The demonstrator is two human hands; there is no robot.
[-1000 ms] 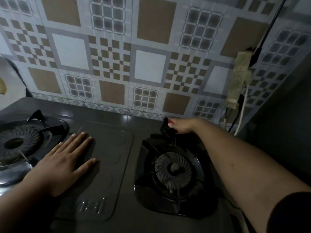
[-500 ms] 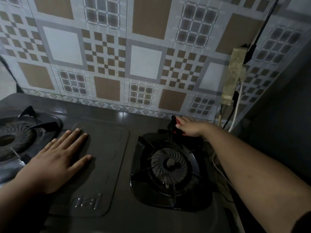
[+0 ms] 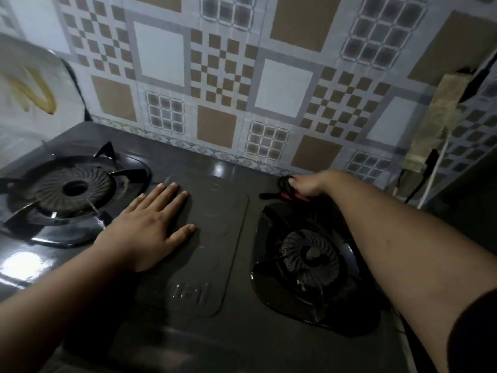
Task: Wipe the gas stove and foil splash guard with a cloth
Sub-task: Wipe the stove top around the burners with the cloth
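Observation:
A dark two-burner gas stove point(image 3: 215, 329) fills the lower view, with a left burner point(image 3: 72, 188) and a right burner point(image 3: 309, 258). Behind it stands the foil splash guard point(image 3: 223, 84), printed with brown and white tile squares. My left hand point(image 3: 150, 227) lies flat, fingers spread, on the stove's raised middle panel and holds nothing. My right hand point(image 3: 309, 184) presses a small dark cloth with a red edge point(image 3: 286, 191) against the stove's back edge, just behind the right burner and below the splash guard.
A pale power strip point(image 3: 435, 117) with cables point(image 3: 427, 181) hangs on the wall at the right. A white curved object with yellow marks point(image 3: 29, 87) stands at the far left. A dark wall surface borders the right side.
The view has swung left and closer. My right hand with the cloth has stayed along the stove's back edge behind the right burner. My left hand still rests flat on the middle panel.

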